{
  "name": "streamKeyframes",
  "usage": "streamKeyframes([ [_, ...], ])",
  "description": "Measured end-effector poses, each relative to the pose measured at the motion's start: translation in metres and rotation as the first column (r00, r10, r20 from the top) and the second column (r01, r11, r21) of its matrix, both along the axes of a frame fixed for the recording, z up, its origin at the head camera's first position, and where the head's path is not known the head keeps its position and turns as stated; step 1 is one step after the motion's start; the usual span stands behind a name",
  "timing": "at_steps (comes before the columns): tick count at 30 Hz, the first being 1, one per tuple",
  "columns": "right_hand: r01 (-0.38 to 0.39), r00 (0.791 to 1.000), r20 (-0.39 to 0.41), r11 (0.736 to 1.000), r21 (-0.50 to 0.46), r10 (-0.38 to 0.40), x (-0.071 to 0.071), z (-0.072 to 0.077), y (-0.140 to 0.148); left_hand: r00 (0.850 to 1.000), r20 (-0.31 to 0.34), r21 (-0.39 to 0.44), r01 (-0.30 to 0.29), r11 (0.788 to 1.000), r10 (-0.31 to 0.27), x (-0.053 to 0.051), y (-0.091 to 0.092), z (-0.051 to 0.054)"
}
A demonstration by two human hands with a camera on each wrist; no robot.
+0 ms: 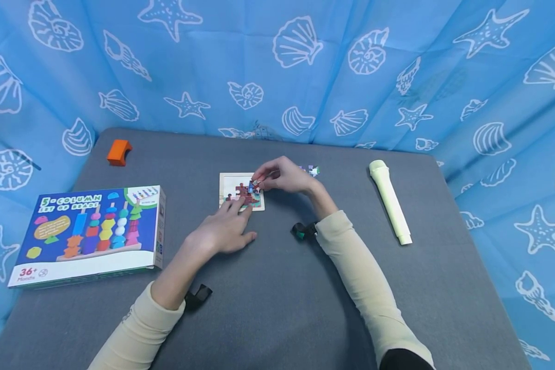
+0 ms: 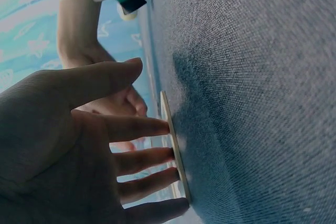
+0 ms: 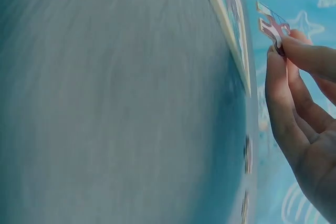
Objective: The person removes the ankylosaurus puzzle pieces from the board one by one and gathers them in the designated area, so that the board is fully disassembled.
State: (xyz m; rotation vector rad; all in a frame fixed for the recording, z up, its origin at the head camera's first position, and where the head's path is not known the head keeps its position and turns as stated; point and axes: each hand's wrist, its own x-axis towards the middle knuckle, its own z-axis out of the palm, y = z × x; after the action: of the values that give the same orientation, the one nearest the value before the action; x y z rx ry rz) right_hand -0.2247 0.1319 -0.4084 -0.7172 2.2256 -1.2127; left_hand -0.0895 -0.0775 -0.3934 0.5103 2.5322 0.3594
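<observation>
A small square jigsaw board (image 1: 228,181) with a pale wooden frame lies on the grey table, its lower part filled with reddish-brown pieces. My left hand (image 1: 224,226) rests with straight fingers on the near edge of the board; in the left wrist view the fingertips (image 2: 167,154) touch its rim. Between thumb and fingers, my right hand (image 1: 284,176) pinches a puzzle piece (image 3: 274,29) just above the board's right side. More loose puzzle pieces (image 1: 313,170) lie behind the right hand, partly hidden by it.
A boxed bead set (image 1: 88,231) lies at the left, with an orange arch block (image 1: 119,152) behind it. On the right is a pale yellow-green microphone-shaped stick (image 1: 390,203). A blue shell-print curtain (image 1: 268,67) hangs along the table's back edge.
</observation>
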Motion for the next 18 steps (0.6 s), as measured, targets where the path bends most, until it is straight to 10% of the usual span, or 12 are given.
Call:
streamKeyframes([
  [18, 0.071, 0.997, -0.026, 0.986, 0.154, -0.067, -0.004, 0.002, 0.048, 1.000, -0.011, 0.007, -0.003, 1.000, 0.003, 0.001, -0.001, 0.000],
])
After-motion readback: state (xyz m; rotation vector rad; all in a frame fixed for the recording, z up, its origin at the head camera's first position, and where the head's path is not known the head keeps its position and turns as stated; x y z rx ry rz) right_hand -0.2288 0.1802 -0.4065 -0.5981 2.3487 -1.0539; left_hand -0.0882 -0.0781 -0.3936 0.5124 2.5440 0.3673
